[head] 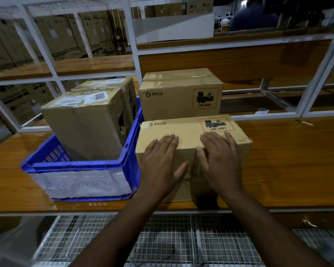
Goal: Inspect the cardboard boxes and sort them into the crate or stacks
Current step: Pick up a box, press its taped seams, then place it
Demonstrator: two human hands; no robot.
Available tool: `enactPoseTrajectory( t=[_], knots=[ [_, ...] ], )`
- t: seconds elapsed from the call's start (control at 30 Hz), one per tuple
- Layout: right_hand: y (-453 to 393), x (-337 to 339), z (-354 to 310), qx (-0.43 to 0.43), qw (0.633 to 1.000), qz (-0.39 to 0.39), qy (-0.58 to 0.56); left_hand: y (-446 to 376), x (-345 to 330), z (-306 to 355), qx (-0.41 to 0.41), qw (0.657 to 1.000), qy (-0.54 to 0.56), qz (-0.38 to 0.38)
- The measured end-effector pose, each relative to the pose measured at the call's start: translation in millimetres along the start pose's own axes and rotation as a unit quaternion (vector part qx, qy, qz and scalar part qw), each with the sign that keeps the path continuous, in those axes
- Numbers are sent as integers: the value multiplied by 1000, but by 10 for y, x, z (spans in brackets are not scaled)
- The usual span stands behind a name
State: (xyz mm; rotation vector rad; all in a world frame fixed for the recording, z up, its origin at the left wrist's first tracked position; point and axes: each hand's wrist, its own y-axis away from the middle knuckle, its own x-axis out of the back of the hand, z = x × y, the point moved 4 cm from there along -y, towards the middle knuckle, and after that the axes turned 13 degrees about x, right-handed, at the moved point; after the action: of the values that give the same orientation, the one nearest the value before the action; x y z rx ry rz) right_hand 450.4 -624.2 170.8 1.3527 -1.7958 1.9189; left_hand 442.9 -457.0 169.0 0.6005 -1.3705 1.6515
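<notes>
A PICO cardboard box (pixel 185 130) lies near the front of the wooden bench, right of the blue crate (pixel 77 166). My left hand (pixel 160 160) and my right hand (pixel 218 160) rest flat on its near top edge, fingers spread, gripping nothing. A second PICO box (pixel 179 93) stands directly behind it. Inside the crate stands a torn cardboard box (pixel 85 122) with a white shipping label, and another box (pixel 112 83) sits behind that one.
The crate carries a white handwritten label (pixel 83 184) on its front. A white metal rack frame (pixel 131 35) and wooden shelves rise behind the bench. Wire mesh (pixel 162 239) lies below the bench's front edge. Large cartons (pixel 46 39) fill the background.
</notes>
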Motion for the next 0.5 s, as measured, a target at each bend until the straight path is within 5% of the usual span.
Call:
enactPoseTrajectory(
  t=[0.17, 0.5],
  knots=[
    [-63, 17, -4, -20, 1000, 16, 5, -25, -1, -11, 17, 1000, -7, -11],
    [-373, -87, -292, 26, 996, -86, 6, -265, 56, 157, -37, 992, -60, -106]
  ],
)
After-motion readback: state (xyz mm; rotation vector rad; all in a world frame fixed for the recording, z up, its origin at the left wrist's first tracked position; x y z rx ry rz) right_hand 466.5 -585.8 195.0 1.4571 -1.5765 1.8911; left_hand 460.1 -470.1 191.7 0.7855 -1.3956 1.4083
